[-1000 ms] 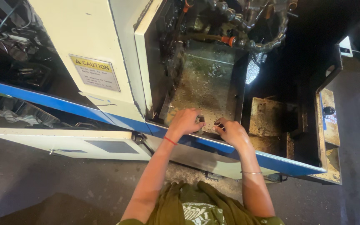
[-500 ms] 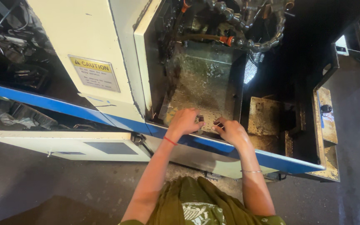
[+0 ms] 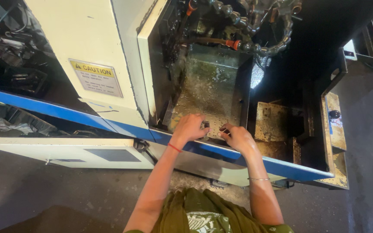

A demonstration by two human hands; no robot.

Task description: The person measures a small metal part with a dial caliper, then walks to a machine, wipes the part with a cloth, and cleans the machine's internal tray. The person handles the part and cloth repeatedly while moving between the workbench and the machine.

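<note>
Metal, small and dark: a little part sits at my left fingertips on the chip-strewn sloped tray inside the machine's open bay. My left hand has fingers curled over the tray's near lip, thumb side touching that part; whether they pinch it or only rest on it, can't tell. My right hand is just beside it, fingers bent together around a second small dark piece, grip not clear either. Compared with half a second ago both hands sit in the same spot on the lip, the gap between them unchanged; only the view has shifted a bit. Ahead of my fingers, segmented coolant hoses hang, tops cut off by the frame. Right of my right hand is a rusty side bin, its depths in black shadow. Left of my left hand is the cream cabinet panel with a yellow warning label. Fingertips hide the parts' shapes.
</note>
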